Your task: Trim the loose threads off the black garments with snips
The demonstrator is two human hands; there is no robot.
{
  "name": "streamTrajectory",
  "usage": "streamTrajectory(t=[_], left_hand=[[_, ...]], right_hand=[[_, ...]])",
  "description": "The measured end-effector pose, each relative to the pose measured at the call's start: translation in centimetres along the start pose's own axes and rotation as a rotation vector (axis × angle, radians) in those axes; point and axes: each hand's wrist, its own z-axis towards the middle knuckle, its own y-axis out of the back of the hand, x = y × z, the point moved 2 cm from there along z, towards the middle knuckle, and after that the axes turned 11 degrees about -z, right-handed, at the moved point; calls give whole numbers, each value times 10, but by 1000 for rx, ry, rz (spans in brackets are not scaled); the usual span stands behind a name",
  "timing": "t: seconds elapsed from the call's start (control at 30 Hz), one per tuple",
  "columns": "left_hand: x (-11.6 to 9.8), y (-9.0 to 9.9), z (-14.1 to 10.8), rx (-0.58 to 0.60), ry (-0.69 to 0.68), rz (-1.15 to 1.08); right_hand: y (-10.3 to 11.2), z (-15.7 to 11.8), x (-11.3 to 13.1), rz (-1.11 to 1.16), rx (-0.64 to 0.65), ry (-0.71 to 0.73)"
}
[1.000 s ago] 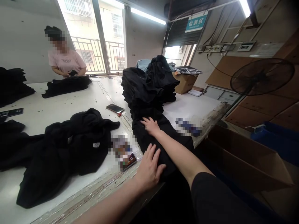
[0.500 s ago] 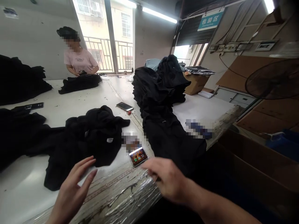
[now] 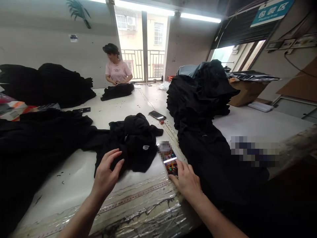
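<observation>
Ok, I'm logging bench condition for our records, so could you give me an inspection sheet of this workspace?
Surface: white tabletop; clear plastic wrap along the near edge, crinkled and ragged.
Things: rectangular phone with lit screen; crumpled black fabric garment with white label; tall stack of black garments.
Clutter: small dark scraps; second, dark-screened phone with a small red item beside it.
Hands: right hand touches the lit phone, grip unclear; left hand open by the labelled garment, contact unclear.
Cables: dark cable on the right wall; nothing seen across the tabletop.
Surroundings: person in pink shirt across the table.
</observation>
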Motion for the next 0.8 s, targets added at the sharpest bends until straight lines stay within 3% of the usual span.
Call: streamTrajectory(t=[0.1,0.23,0.33,0.43,0.53,0.67,0.73,0.8], left_hand=[[-9,-18,38,57,-73,7],[-14,-65,92,121,-88,-42],[-6,-101,119,110,-40,-63],[1,-117,133,107,22,-118],[-7,-97,142,96,103,-213],[-46,-25,141,-6,146,-311],[-67,12,123,-94,84,-334],[-77,33,89,-104,62,-248]], right_hand=[[1,24,5,20,-13,-17],[-1,48,11,49,-36,-42],[-4,50,11,69,-57,-42],[-2,43,7,97,-86,-46],[7,33,5,165,-172,12],[26,12,11,317,-233,173],[36,-3,19,433,-177,262],[42,-22,30,604,-3,340]])
